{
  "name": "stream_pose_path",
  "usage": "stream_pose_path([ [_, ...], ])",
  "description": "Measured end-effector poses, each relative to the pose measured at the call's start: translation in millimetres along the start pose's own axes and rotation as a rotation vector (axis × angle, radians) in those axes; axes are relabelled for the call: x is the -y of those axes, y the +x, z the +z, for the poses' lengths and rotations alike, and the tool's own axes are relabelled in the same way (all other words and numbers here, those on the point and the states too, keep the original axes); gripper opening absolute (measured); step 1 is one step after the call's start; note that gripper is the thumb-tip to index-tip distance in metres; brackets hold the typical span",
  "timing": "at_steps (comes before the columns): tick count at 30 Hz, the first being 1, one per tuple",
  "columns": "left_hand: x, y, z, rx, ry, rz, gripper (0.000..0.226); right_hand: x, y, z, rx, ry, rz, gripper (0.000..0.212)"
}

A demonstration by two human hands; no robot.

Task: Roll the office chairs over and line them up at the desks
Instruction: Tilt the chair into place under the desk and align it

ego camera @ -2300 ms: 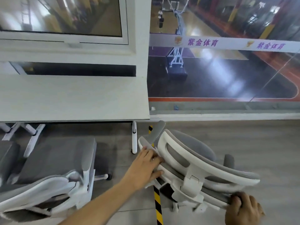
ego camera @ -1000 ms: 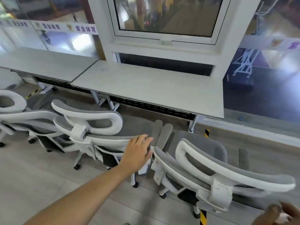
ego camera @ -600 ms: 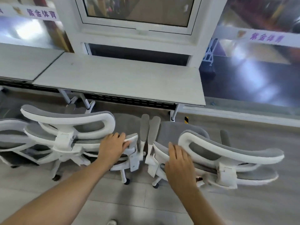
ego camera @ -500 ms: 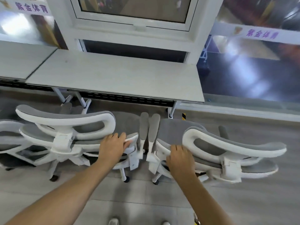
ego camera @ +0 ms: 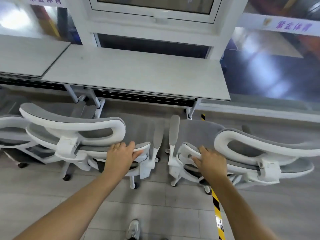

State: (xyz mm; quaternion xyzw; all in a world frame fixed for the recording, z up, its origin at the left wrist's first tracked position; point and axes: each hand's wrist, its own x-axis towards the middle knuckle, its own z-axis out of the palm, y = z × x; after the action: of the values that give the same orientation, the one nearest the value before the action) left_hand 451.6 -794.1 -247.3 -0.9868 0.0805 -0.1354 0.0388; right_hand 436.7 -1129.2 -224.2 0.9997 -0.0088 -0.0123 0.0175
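Observation:
Two white-framed office chairs with grey mesh stand side by side in front of a pale grey desk (ego camera: 138, 71). My left hand (ego camera: 121, 154) grips the right end of the left chair's backrest (ego camera: 72, 125). My right hand (ego camera: 210, 159) grips the left end of the right chair's backrest (ego camera: 259, 144). Their grey armrests (ego camera: 166, 134) nearly touch between the two seats. Both seats point toward the desk's front edge.
A third chair (ego camera: 10, 134) shows partly at the far left, under a second desk (ego camera: 26, 56). A white-framed window and glass wall (ego camera: 270, 54) run behind the desks. A yellow-black floor stripe (ego camera: 217, 208) lies under the right chair. My shoe (ego camera: 132, 229) is at the bottom.
My right hand moved from the far right end of the right chair's backrest to its left end. My left hand shifted onto the left chair's backrest. The right chair now stands beside the left one.

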Motion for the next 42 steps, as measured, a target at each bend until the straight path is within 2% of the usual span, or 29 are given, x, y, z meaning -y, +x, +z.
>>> stream_pose_path([
  [6,31,-47,-9,-0.035,0.022,-0.006,0.061,14,-27,4,-0.029,-0.002,-0.076,0.037],
  [12,31,-78,-19,-0.032,0.059,-0.049,0.065,34,-34,-1,-0.089,-0.028,-0.144,0.034],
  [19,31,-87,-26,-0.018,0.029,-0.066,0.054,38,-49,-5,-0.054,-0.037,-0.095,0.036],
  [23,29,-76,-26,-0.011,-0.032,-0.021,0.049,40,-64,-8,0.041,-0.108,-0.069,0.041],
  [28,27,-67,-22,0.01,-0.104,0.062,0.048,55,-92,-5,-0.128,-0.142,-0.063,0.053],
  [33,23,-58,-21,-0.004,-0.131,0.082,0.034,63,-115,13,-0.283,-0.07,-0.11,0.04],
  [36,23,-52,-15,-0.013,-0.152,0.133,0.03,72,-112,11,-0.303,-0.037,-0.083,0.037],
  [39,21,-42,-8,-0.038,-0.153,0.169,0.04,72,-88,6,-0.307,-0.032,-0.085,0.031],
  [42,12,-30,-6,-0.084,-0.168,0.173,0.04,65,-66,4,-0.273,-0.048,-0.084,0.034],
])
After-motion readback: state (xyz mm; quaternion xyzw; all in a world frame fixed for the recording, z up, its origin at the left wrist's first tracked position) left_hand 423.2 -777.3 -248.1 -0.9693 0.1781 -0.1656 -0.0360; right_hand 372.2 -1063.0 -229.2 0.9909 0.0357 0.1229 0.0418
